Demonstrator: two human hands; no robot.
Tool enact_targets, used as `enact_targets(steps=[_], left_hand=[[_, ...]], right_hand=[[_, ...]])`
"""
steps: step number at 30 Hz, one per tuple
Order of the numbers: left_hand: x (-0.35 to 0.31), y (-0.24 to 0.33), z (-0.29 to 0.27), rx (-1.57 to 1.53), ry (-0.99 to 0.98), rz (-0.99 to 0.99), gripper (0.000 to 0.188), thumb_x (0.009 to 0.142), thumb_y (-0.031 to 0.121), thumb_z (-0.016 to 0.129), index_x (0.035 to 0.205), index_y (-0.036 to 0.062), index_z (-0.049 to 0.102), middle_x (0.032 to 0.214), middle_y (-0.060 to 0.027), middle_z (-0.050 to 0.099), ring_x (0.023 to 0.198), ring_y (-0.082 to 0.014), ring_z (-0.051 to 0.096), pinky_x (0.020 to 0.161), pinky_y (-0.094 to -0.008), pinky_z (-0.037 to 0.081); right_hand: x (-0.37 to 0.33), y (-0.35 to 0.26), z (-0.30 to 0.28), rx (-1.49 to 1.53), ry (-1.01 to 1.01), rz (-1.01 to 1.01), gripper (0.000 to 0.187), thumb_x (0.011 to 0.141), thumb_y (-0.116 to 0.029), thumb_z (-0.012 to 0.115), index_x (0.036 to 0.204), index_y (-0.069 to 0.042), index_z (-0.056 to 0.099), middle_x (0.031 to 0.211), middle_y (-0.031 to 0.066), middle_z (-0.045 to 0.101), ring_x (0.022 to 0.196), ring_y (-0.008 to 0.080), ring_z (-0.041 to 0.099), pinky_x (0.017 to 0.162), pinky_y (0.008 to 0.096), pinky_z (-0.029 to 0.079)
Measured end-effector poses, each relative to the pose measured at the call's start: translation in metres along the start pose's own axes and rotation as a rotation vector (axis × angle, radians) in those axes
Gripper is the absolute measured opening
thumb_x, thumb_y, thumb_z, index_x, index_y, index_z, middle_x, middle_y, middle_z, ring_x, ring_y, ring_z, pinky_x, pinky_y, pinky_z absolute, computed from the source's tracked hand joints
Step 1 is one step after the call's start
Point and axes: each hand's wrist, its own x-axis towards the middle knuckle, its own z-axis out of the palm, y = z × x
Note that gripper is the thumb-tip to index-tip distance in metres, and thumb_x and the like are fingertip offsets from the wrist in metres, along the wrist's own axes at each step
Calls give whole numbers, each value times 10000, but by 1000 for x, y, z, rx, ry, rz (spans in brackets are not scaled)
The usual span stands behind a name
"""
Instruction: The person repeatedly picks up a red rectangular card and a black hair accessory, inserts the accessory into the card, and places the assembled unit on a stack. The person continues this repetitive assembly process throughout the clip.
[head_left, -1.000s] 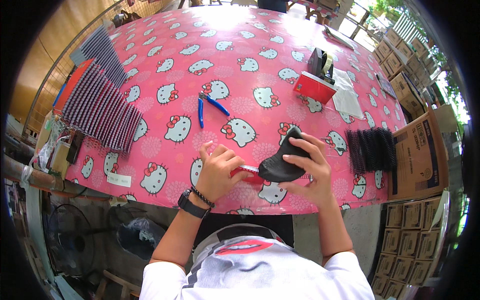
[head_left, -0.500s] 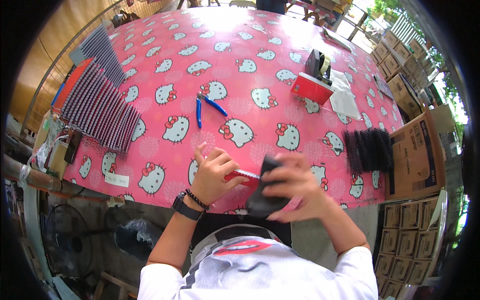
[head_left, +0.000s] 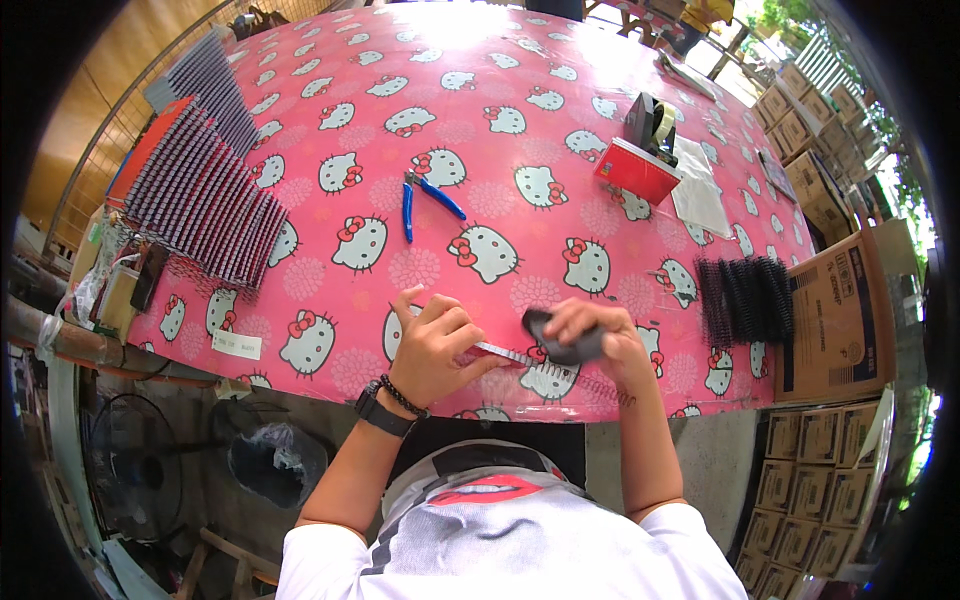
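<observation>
My left hand (head_left: 437, 340) grips a small red notebook (head_left: 497, 351) at the table's near edge, with its thin, hole-lined edge showing. From that edge a dark spiral binding coil (head_left: 597, 388) runs rightward, its loose end close to my right wrist. In my right hand (head_left: 612, 335) is a smooth, dark block-like object (head_left: 562, 340), slightly blurred, held just above the coil; I cannot tell its exact kind or whether it touches the coil. Beyond my hands lie blue-handled cutting pliers (head_left: 430, 197), their handles spread.
Stacked spiral-bound notebooks (head_left: 205, 200) stand at the left. At the back right, a black tape dispenser (head_left: 652, 125) sits by a red box (head_left: 637, 172). A bundle of black coils (head_left: 745, 300) lies beside a cardboard box (head_left: 838, 320). A paper label (head_left: 237, 344) is near the front left.
My right hand has moved up and slightly right with the dark object. The coil stretching out of the notebook's edge now shows. The whole view has shifted slightly.
</observation>
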Motion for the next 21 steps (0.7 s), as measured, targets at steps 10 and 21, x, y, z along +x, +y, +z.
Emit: enact_targets(steps=[10,21], left_hand=[[3,-2,0,-36,78,-55,475,571,334,846,922,124,606,795,14,588,949,-185,569,982,-486,295],[-25,-11,16,-980,75,-708,618,603,-2,865,1001,119,408,1006,-20,469,839,-49,471,713,-199,447]], right_hand=[[14,-19,15,-278,-31,82,320,765,-293,703,884,4,704,1003,133,681,990,204,584,890,343,410],[11,-2,15,291,3,-1,239,811,-183,664,918,30,682,1023,127,664,887,160,608,717,268,482]])
